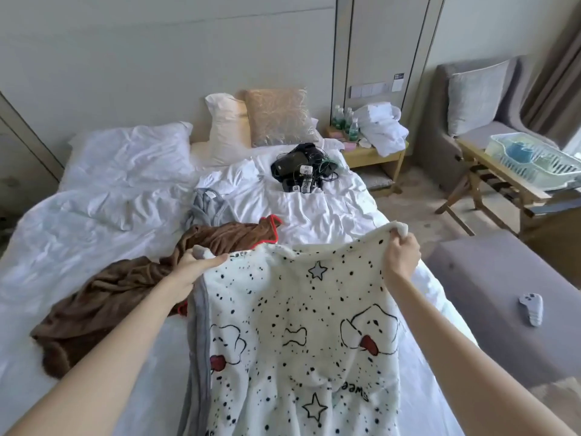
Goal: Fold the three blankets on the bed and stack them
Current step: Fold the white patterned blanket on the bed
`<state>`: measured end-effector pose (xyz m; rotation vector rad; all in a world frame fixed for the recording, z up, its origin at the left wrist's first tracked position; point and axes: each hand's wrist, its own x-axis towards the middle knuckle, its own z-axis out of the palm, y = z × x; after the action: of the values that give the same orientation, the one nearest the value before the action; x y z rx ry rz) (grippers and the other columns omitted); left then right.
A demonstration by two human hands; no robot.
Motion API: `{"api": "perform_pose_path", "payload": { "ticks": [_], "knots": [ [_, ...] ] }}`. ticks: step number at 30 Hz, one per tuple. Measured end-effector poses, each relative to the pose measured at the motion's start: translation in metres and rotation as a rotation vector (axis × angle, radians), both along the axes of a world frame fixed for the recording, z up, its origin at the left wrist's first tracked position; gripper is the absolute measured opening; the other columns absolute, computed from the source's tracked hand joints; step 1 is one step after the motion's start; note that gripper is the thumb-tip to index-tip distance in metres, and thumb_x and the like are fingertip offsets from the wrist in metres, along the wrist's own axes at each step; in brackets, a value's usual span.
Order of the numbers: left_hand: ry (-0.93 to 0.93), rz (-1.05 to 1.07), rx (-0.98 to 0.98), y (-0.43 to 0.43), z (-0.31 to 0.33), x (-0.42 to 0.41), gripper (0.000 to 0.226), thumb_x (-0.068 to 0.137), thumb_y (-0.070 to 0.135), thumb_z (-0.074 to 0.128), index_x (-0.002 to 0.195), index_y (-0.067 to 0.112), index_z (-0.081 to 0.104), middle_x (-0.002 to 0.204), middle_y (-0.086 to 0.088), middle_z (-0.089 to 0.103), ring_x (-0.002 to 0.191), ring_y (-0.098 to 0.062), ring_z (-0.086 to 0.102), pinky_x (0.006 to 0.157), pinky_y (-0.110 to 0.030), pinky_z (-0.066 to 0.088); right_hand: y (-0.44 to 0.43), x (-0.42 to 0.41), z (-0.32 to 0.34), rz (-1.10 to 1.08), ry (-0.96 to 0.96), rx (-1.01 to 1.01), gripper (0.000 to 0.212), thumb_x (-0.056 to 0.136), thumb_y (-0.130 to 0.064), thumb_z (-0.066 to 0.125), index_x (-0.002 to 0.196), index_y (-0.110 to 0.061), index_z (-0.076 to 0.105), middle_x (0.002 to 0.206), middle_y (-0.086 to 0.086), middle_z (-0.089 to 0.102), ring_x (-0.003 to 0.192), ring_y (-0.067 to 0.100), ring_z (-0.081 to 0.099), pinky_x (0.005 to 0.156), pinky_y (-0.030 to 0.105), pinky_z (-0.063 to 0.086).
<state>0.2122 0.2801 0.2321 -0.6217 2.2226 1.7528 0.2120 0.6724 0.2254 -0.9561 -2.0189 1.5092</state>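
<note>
A white blanket with black spots, stars and dog faces hangs stretched between my two hands over the near part of the bed. My left hand pinches its top left corner. My right hand grips the top right corner, held slightly higher. A brown blanket with red trim lies crumpled on the white sheet, left of and behind the spotted one. A small grey blanket lies bunched further back near the middle of the bed.
A pile of black devices and cables sits on the bed near the pillows. A grey bench with a small controller runs along the bed's right side. Nightstand and wooden rack stand beyond.
</note>
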Motion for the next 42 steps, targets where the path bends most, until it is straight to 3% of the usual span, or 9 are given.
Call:
{"api": "perform_pose_path", "payload": {
  "ticks": [5, 8, 14, 18, 24, 29, 35, 38, 42],
  "knots": [
    [-0.045, 0.286, -0.024, 0.012, -0.049, 0.002, 0.023, 0.086, 0.003, 0.067, 0.105, -0.004, 0.056, 0.089, -0.012, 0.057, 0.091, -0.028, 0.059, 0.074, -0.030, 0.041, -0.023, -0.010, -0.030, 0.075, -0.110, 0.061, 0.028, 0.098, -0.025, 0.039, 0.089, -0.007, 0.057, 0.082, 0.005, 0.056, 0.074, 0.021, 0.051, 0.052, 0.025, 0.028],
    [-0.059, 0.270, 0.025, 0.025, -0.063, 0.015, 0.010, 0.088, 0.004, 0.065, 0.082, 0.009, 0.058, 0.079, -0.010, 0.059, 0.091, -0.028, 0.057, 0.076, -0.032, 0.040, -0.041, 0.002, -0.038, 0.163, -0.102, 0.083, 0.030, 0.097, -0.023, 0.041, 0.071, -0.011, 0.049, 0.066, 0.001, 0.049, 0.063, 0.018, 0.044, 0.050, 0.027, 0.026],
    [0.049, 0.210, 0.077, 0.067, -0.054, 0.049, 0.007, 0.085, 0.007, 0.070, 0.091, 0.008, 0.066, 0.091, -0.011, 0.065, 0.092, -0.024, 0.061, 0.082, -0.035, 0.047, -0.077, 0.056, -0.038, 0.403, -0.052, 0.062, 0.022, 0.094, -0.026, 0.055, 0.076, -0.014, 0.056, 0.071, 0.004, 0.059, 0.066, 0.024, 0.056, 0.060, 0.039, 0.049],
    [0.132, 0.144, 0.063, 0.095, -0.040, 0.087, 0.014, 0.083, 0.012, 0.074, 0.093, 0.004, 0.071, 0.086, -0.007, 0.065, 0.086, -0.019, 0.061, 0.077, -0.031, 0.048, -0.102, 0.106, -0.028, 0.599, -0.015, 0.062, 0.023, 0.090, -0.024, 0.060, 0.068, -0.018, 0.057, 0.060, -0.005, 0.056, 0.052, 0.012, 0.045, 0.048, 0.026, 0.037],
    [0.219, -0.026, 0.032, 0.125, -0.023, 0.157, 0.016, 0.081, 0.005, 0.073, 0.095, -0.004, 0.071, 0.094, -0.023, 0.073, 0.099, -0.038, 0.068, 0.092, -0.052, 0.053, -0.124, 0.170, -0.012, 0.776, -0.032, 0.023, 0.032, 0.086, -0.022, 0.062, 0.065, 0.000, 0.051, 0.057, 0.007, 0.047, 0.055, 0.019, 0.045, 0.053, 0.033, 0.035],
    [0.279, -0.133, -0.008, 0.123, -0.017, 0.201, 0.027, 0.084, 0.011, 0.074, 0.096, -0.011, 0.065, 0.095, -0.024, 0.073, 0.095, -0.032, 0.069, 0.092, -0.057, 0.050, -0.121, 0.209, -0.004, 0.835, 0.029, 0.029, 0.025, 0.085, -0.018, 0.066, 0.078, 0.006, 0.064, 0.078, 0.013, 0.053, 0.071, 0.023, 0.050, 0.066, 0.041, 0.043],
    [0.280, -0.184, 0.096, 0.117, -0.007, 0.242, 0.027, 0.091, 0.027, 0.068, 0.101, 0.002, 0.072, 0.097, -0.016, 0.075, 0.100, -0.031, 0.070, 0.093, -0.047, 0.054, -0.122, 0.244, 0.010, 0.935, 0.031, -0.190, 0.037, 0.092, -0.026, 0.061, 0.081, 0.010, 0.060, 0.072, 0.014, 0.053, 0.066, 0.019, 0.051, 0.060, 0.036, 0.041],
    [0.294, -0.237, 0.164, 0.113, 0.001, 0.254, 0.045, 0.074, 0.041, 0.081, 0.103, 0.009, 0.068, 0.093, -0.002, 0.075, 0.092, -0.015, 0.071, 0.078, -0.025, 0.056, -0.118, 0.250, 0.020, 1.008, -0.008, -0.252, 0.050, 0.100, -0.036, 0.044, 0.089, 0.007, 0.067, 0.091, 0.020, 0.066, 0.081, 0.020, 0.058, 0.072, 0.037, 0.048],
    [0.366, -0.261, 0.028, 0.108, 0.003, 0.265, 0.057, 0.066, 0.045, 0.083, 0.108, 0.012, 0.063, 0.100, -0.004, 0.070, 0.093, -0.016, 0.067, 0.081, -0.032, 0.054, -0.115, 0.258, 0.024, 1.079, -0.031, -0.221, 0.050, 0.102, -0.038, 0.033, 0.086, -0.013, 0.072, 0.096, 0.001, 0.071, 0.093, 0.017, 0.061, 0.086, 0.036, 0.048]
  ]
}}
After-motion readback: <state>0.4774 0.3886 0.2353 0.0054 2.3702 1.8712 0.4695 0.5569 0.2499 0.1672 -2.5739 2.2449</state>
